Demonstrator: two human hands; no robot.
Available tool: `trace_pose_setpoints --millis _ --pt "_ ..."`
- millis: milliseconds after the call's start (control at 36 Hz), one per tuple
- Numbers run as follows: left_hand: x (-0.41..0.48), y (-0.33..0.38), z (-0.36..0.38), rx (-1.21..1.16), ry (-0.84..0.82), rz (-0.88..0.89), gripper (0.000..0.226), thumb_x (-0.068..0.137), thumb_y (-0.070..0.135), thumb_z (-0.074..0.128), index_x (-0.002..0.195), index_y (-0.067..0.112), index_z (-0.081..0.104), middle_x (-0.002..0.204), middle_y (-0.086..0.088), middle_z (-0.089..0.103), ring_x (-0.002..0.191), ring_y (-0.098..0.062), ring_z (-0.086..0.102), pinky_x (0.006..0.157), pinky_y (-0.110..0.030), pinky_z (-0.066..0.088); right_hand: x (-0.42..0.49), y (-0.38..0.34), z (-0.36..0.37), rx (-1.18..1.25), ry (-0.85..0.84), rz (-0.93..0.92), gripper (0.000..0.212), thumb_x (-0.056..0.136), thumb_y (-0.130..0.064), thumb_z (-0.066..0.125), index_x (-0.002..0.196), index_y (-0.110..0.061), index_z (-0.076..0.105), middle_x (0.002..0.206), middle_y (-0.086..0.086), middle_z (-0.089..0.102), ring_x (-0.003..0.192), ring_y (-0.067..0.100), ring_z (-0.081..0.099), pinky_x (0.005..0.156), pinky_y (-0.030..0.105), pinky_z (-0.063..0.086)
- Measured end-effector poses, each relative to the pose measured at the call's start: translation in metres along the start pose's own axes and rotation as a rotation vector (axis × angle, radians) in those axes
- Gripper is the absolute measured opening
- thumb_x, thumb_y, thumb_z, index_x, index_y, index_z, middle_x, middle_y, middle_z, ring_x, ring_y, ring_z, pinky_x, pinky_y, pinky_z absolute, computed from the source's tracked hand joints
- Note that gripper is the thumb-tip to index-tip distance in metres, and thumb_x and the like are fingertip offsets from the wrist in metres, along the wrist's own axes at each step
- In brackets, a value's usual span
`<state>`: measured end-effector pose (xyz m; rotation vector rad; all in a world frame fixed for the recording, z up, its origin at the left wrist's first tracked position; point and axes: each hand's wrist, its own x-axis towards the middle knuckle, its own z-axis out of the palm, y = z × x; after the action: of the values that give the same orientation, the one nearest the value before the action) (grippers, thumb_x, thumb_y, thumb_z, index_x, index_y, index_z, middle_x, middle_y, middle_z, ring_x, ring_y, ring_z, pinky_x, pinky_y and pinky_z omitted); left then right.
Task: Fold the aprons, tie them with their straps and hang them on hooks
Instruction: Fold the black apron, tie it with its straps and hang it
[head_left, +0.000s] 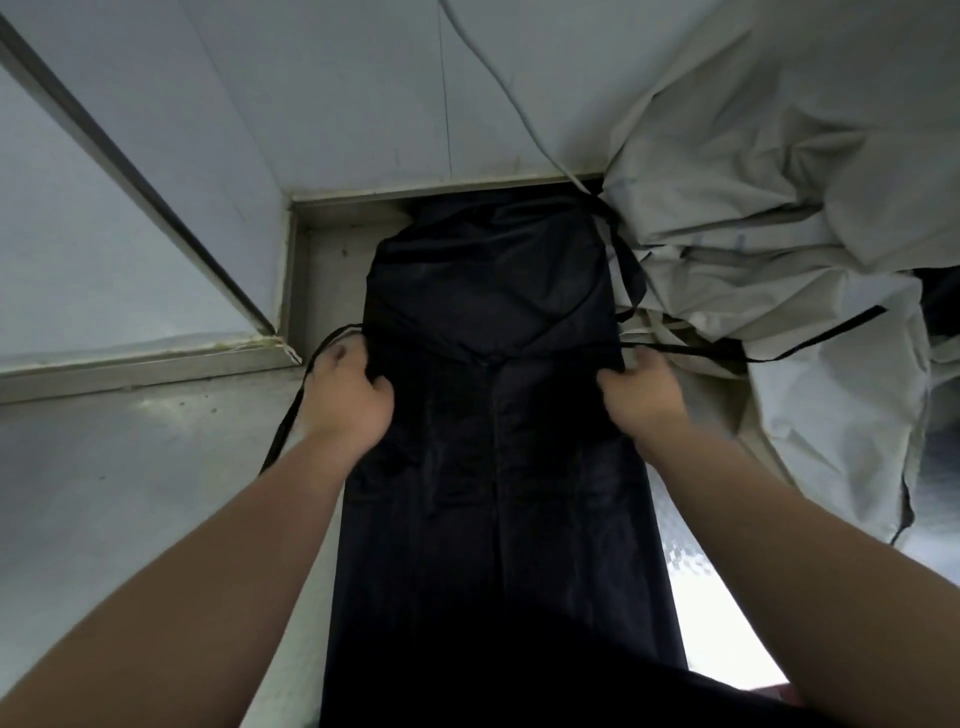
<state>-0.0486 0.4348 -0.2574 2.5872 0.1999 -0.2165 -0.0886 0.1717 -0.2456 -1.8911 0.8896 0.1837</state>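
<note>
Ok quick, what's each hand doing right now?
Left hand: grips the left edge of the dark apron.
Right hand: grips its right edge.

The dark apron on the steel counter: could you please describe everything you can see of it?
The thin, slightly glossy dark navy fabric apron lies lengthwise on the steel counter, folded into a long narrow strip, bib end away from the person. Narrow dark straps trail from each side. The left hand and right hand grip its side edges where the straps join. A crumpled pale cloth heap lies against its far right corner.
</note>
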Motion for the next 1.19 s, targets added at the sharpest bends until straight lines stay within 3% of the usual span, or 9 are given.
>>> trace_pose_setpoints --millis 56,111,194,278,611,694,750,889,1194 --pt "-0.015 0.0 0.008 -0.01 -0.07 0.111 0.053 0.093 0.026 0.051 0.143 0.019 0.038 0.15 -0.01 0.032 0.137 -0.027 0.028 0.113 -0.034 0.025 -0.008 0.01 0.004 -0.335 -0.15 -0.165 0.056 0.09 -0.025 0.058 0.141 -0.015 0.039 0.138 0.011 0.048 0.124 0.028 0.048 0.101 0.03 0.037" --pt "-0.028 0.0 0.016 0.089 -0.23 0.191 0.057 0.094 0.041 0.049 0.146 0.025 0.033 0.157 -0.005 0.016 0.144 -0.022 0.011 0.118 -0.035 0.012 -0.019 0.015 0.008 -0.632 -0.337 -0.222 0.072 0.088 -0.043 0.058 0.148 -0.023 0.025 0.156 0.01 0.018 0.14 0.028 0.026 0.113 0.032 0.021" --pt "-0.035 -0.005 0.026 0.285 -0.446 0.2 0.078 0.088 0.064 0.04 0.15 0.036 0.003 0.157 0.002 -0.018 0.144 -0.019 -0.018 0.117 -0.042 -0.007 -0.022 0.023 0.021 -0.967 -0.46 -0.245 0.086 0.086 -0.062 0.049 0.15 -0.035 -0.003 0.157 0.008 -0.018 0.145 0.032 -0.003 0.117 0.044 -0.003" --pt "-0.03 -0.007 0.033 0.365 -0.461 0.197 0.085 0.085 0.07 0.036 0.147 0.038 -0.013 0.152 0.002 -0.032 0.14 -0.019 -0.028 0.114 -0.045 -0.013 -0.018 0.025 0.031 -1.006 -0.437 -0.293 0.088 0.086 -0.065 0.044 0.148 -0.037 -0.013 0.154 0.008 -0.027 0.143 0.036 -0.014 0.115 0.05 -0.011" --pt "0.041 -0.007 0.028 0.456 -0.275 0.151 0.082 0.085 0.074 0.026 0.149 0.035 -0.007 0.157 -0.004 -0.02 0.142 -0.024 -0.023 0.112 -0.051 -0.014 0.041 -0.027 0.067 -0.957 -0.318 -0.525 0.082 0.087 -0.063 0.044 0.15 -0.033 0.002 0.158 0.009 -0.009 0.145 0.031 -0.002 0.116 0.044 -0.008" --pt "0.033 -0.007 0.029 0.493 -0.119 0.222 0.071 0.091 0.065 0.027 0.15 0.03 0.01 0.159 -0.006 -0.001 0.145 -0.027 -0.007 0.115 -0.05 -0.007 0.033 -0.022 0.067 -0.911 -0.198 -0.614 0.07 0.092 -0.055 0.044 0.15 -0.028 0.015 0.157 0.012 0.01 0.143 0.029 0.012 0.117 0.04 0.005" --pt "0.017 -0.009 0.031 0.385 -0.057 0.281 0.062 0.093 0.056 0.035 0.147 0.028 0.027 0.156 -0.006 0.016 0.14 -0.029 0.013 0.116 -0.045 0.011 0.02 -0.014 0.062 -0.887 -0.145 -0.656 0.057 0.094 -0.048 0.045 0.145 -0.028 0.029 0.154 0.009 0.022 0.139 0.028 0.024 0.112 0.039 0.016" --pt "-0.024 -0.017 0.035 0.227 -0.027 0.315 0.044 0.094 0.034 0.052 0.136 0.021 0.049 0.144 -0.007 0.039 0.126 -0.029 0.036 0.104 -0.043 0.033 -0.014 0.01 0.046 -0.908 -0.279 -0.619 0.051 0.091 -0.05 0.047 0.138 -0.031 0.042 0.152 0.002 0.025 0.135 0.024 0.029 0.11 0.037 0.02" --pt "-0.112 -0.023 0.046 0.17 -0.066 0.186 0.047 0.092 0.034 0.055 0.137 0.023 0.048 0.144 0.0 0.038 0.13 -0.022 0.034 0.105 -0.037 0.031 -0.051 0.044 0.025 -0.967 -0.362 -0.63 0.048 0.096 -0.044 0.042 0.141 -0.027 0.039 0.153 0.005 0.024 0.136 0.023 0.032 0.11 0.036 0.021"
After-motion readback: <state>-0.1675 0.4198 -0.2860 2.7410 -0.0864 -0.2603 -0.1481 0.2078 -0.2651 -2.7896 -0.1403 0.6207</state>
